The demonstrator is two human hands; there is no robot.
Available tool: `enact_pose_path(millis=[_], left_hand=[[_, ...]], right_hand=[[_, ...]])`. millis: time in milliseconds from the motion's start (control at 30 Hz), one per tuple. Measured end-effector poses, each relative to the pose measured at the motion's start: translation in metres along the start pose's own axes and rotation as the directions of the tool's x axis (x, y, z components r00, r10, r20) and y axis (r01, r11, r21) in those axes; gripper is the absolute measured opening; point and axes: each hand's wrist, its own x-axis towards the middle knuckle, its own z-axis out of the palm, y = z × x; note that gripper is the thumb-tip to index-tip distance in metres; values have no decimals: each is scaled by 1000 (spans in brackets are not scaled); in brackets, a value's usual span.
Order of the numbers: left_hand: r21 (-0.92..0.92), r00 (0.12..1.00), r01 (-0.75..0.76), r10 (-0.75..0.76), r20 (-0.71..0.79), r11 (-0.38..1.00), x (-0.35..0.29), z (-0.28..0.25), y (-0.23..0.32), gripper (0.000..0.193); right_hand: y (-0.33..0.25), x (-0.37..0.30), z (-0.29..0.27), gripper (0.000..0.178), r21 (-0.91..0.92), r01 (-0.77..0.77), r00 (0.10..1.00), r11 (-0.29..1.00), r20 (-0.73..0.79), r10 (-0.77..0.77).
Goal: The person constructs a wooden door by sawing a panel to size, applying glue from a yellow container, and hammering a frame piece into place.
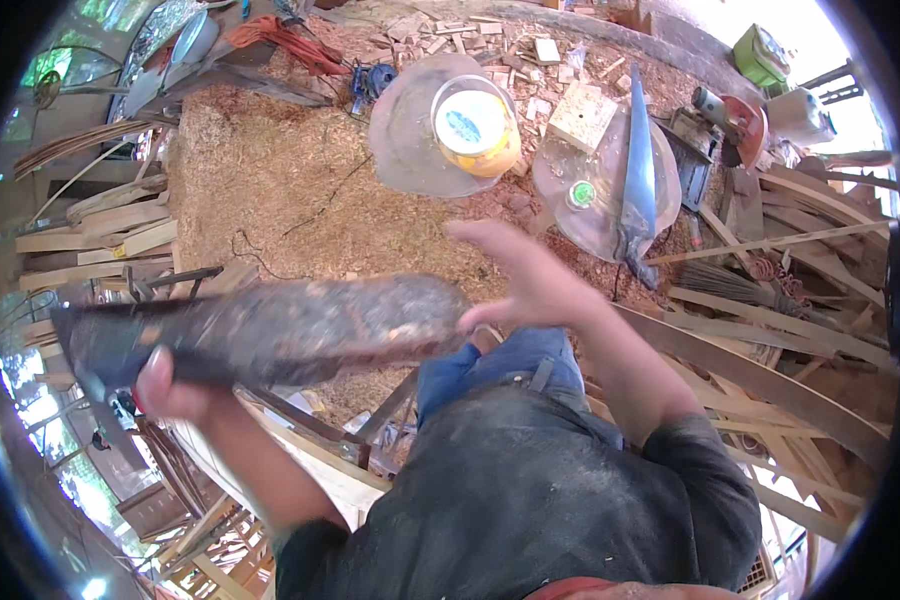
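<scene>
A long, thick slab of dark wood with rough, bark-like sides point(310, 325) is held up across my front, smeared by motion. My left hand point(175, 390) grips it from the near side by its left end. The thumb shows there, while the other fingers are hidden. Near the slab's right end, my right hand point(530, 275) has its thumb and fingers spread. The thumb is close to that end, and whether it touches cannot be made out. A dark, flat, blade-like edge point(100, 390) shows at the slab's left end, too blurred to name.
Ahead, a bucket with a white lid point(470, 120) stands on a round slab point(400, 130). Another round slab point(560, 225) bears a handsaw point(638, 170), a wooden block point(583, 117) and a green-capped bottle point(581, 195). Stacked planks point(800, 320) flank me right; wood shavings point(260, 180) cover the floor.
</scene>
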Motion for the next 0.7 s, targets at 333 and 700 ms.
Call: enact_pose_path(millis=[333,700], left_hand=[[192,911,25,-102,400,981,180,138,-164,46],[466,597,311,-552,582,828,298,226,-456,45]], right_hand=[[13,122,85,95,104,-291,947,951,-112,302],[199,228,146,91,439,-573,550,691,-420,722]])
